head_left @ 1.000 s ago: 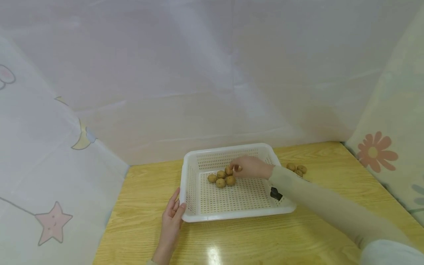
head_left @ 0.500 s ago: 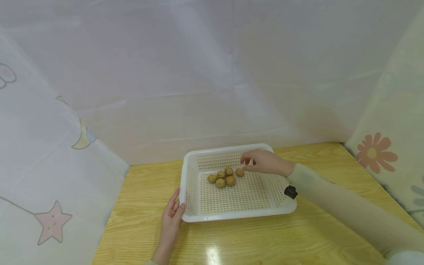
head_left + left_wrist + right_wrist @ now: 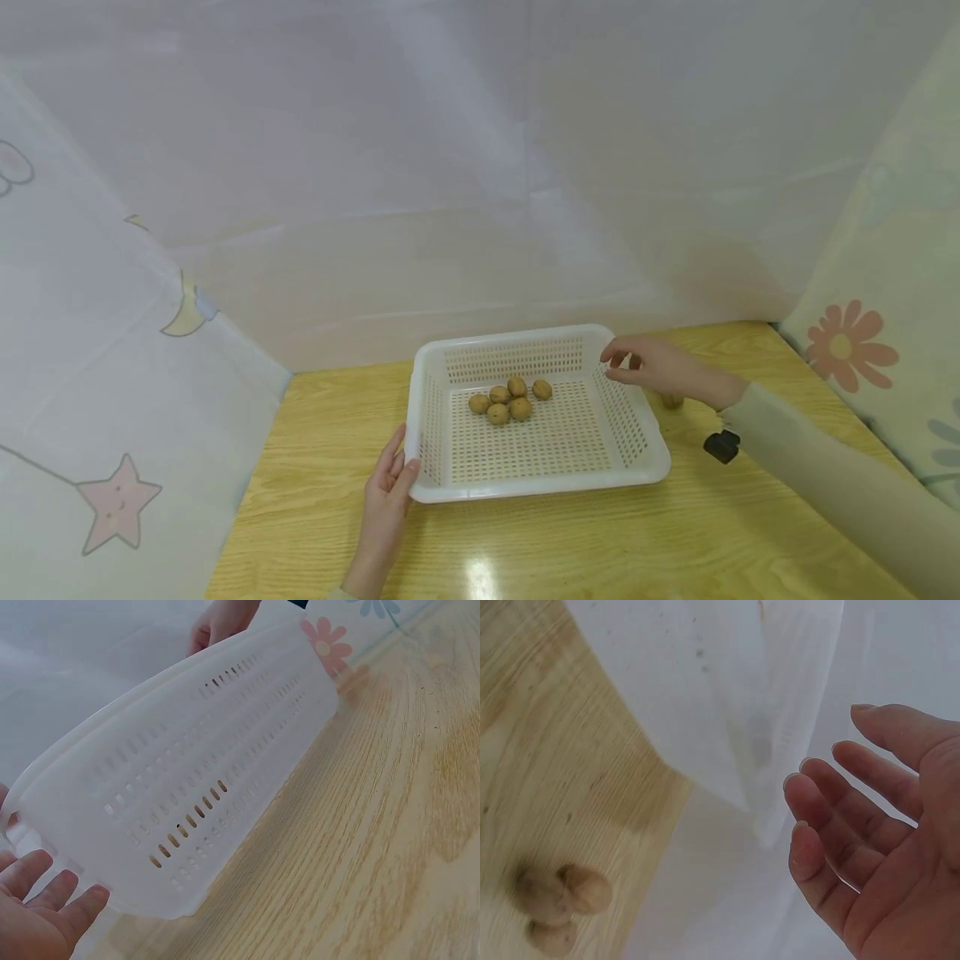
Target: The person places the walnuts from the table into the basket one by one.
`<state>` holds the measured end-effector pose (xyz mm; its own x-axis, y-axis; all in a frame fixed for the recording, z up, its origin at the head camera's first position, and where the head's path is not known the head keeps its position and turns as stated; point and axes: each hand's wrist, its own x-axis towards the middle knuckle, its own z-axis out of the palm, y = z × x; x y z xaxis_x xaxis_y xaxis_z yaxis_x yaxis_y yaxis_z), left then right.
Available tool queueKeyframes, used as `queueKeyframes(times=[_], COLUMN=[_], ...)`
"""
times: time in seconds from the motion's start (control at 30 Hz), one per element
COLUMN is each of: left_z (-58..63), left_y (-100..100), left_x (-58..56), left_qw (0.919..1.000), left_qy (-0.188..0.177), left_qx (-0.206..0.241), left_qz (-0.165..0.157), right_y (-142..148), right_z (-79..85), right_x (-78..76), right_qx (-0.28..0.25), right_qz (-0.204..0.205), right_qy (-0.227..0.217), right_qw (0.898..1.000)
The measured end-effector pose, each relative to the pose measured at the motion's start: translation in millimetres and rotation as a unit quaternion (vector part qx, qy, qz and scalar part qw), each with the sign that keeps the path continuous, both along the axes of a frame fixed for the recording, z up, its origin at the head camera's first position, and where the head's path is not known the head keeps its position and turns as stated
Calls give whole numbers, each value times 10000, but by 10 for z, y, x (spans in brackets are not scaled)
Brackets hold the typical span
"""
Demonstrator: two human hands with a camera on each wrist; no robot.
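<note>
A white plastic basket (image 3: 540, 492) with slotted walls lies on the wooden table. Several walnuts (image 3: 519, 408) are clustered on its floor, left of the middle and toward the back. My left hand (image 3: 385, 508) grips the basket's left front corner, thumb at the rim; in the left wrist view its other fingers (image 3: 56, 889) lie along the outside wall. Over the right rim hangs my right hand (image 3: 663, 368), fingers loosely bent and holding nothing. Loose walnuts (image 3: 544, 892) sit on the table beyond that rim, mostly hidden behind the right hand in the head view.
A pale sheet (image 3: 480, 208) rises behind the table, and printed sheets close off both sides, one with a star (image 3: 120, 504), the other with a flower (image 3: 842, 346). Wooden tabletop (image 3: 570, 550) runs in front of the basket. A black device (image 3: 722, 447) is at the right wrist.
My right hand has let go of a walnut inside the basket and moved right, over the right rim, above the loose walnuts. The left hand keeps its hold on the corner.
</note>
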<state>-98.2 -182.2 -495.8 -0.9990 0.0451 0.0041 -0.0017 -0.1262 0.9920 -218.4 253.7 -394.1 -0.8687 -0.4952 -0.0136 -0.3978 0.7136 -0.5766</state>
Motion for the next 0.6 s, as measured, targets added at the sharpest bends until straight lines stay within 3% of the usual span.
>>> queueKeyframes(times=[0.27, 0.6], left_z=[-6, -15], left_y=[-2, -7], left_x=[-5, -2], left_qw=[10000, 10000], left_qy=[57, 23], left_qx=[34, 82], left_qz=[-10, -15], right_y=[409, 834], right_z=[-66, -373], right_x=[59, 67], right_qx=[-16, 502], right_qz=[-482, -685], right_qy=[45, 361], right_qw=[9988, 9957])
